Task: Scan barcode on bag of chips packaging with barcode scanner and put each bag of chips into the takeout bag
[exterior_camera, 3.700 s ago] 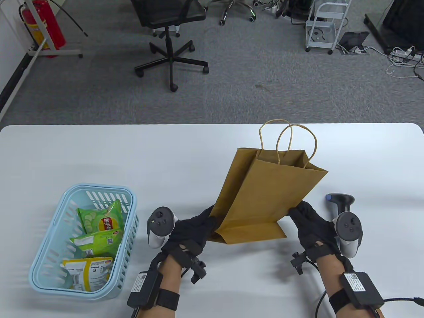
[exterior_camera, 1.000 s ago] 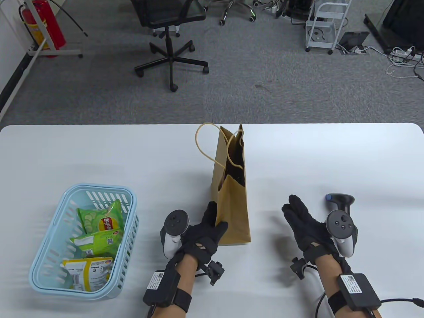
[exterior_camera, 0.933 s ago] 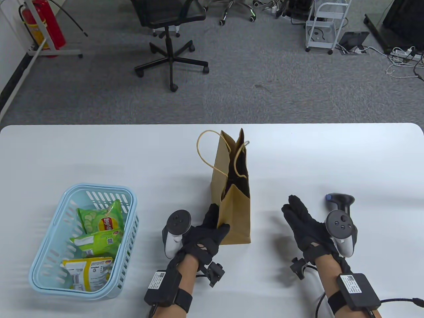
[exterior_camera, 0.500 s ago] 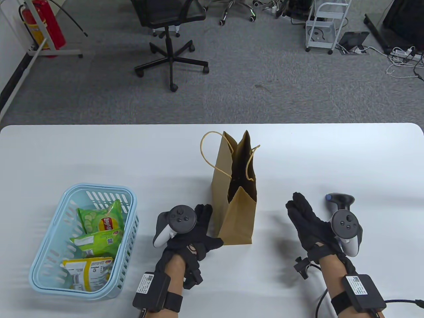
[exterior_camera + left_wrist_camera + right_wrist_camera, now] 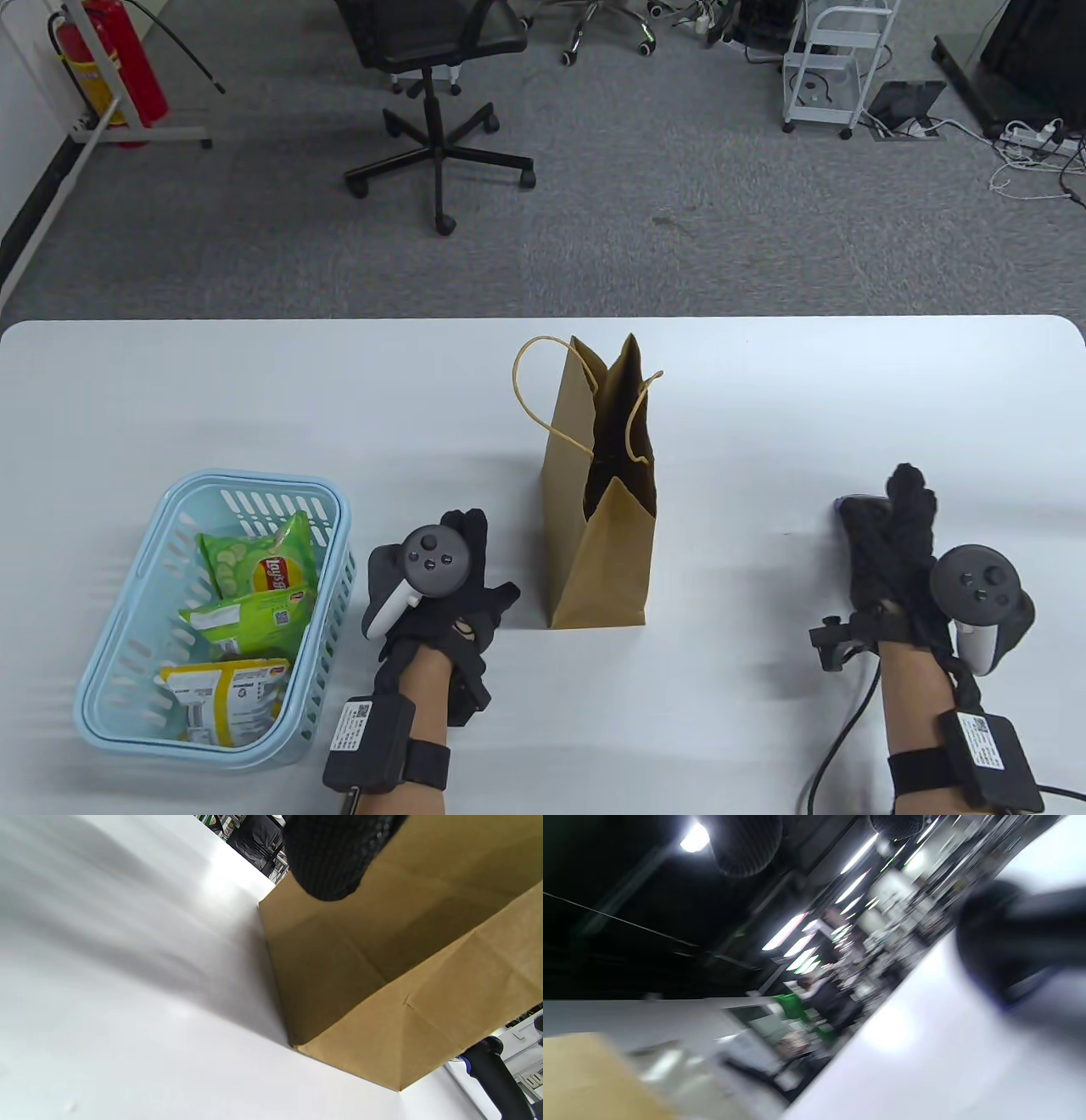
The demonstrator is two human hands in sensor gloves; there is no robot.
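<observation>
The brown paper takeout bag [image 5: 601, 501] stands upright and open in the middle of the white surface [image 5: 254, 399]. All three chip bags [image 5: 254, 594], two green and one yellow, lie in the light blue plastic basket [image 5: 110, 679], so no bag looks scanned or packed yet. The right hand [image 5: 899, 552] lies over the black barcode scanner [image 5: 857, 509]; whether its fingers grip it I cannot tell. The left hand [image 5: 450, 586] is relaxed and empty, between basket and takeout bag.

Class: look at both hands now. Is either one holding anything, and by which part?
The left hand holds nothing. The right hand lies over the scanner; whether it grips it cannot be told.
</observation>
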